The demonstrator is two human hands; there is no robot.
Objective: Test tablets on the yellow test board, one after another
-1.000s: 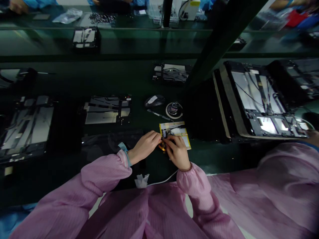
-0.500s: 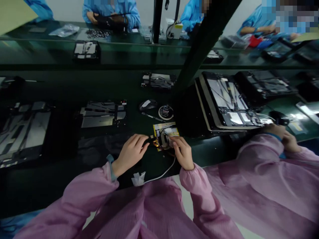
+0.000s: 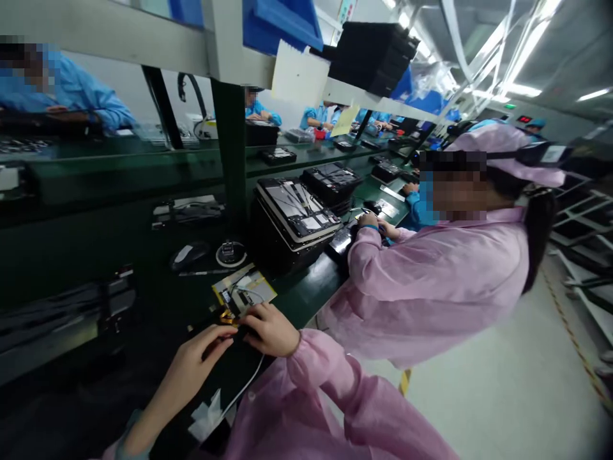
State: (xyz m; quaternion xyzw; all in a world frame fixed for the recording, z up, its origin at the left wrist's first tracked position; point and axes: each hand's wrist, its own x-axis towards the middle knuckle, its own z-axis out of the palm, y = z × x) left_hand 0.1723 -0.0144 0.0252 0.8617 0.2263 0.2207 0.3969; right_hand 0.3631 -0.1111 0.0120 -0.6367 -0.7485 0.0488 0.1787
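Observation:
A small flat part with a yellow border and thin black wires [image 3: 245,292] lies on the dark green bench. An orange flex strip [image 3: 225,315] sticks out at its near corner. My right hand [image 3: 269,329] rests just in front of it, fingers curled down onto a small dark piece that I cannot make out. My left hand [image 3: 194,363] reaches in from the lower left, its fingertips pinched together right beside the right hand's and touching the same dark spot. What the fingers hold is hidden.
A co-worker in a pink coat [image 3: 431,275] sits close on my right. A stack of opened tablet housings [image 3: 297,217] stands beyond the part, beside a green post [image 3: 230,147]. A mouse [image 3: 189,254] and tape roll [image 3: 230,253] lie behind it. A white cable [image 3: 244,386] runs under my wrist.
The view has swung up and to the right, bringing the co-worker and the aisle into sight. My hands stay together at the yellow-bordered part; the left hand has moved back in towards the right.

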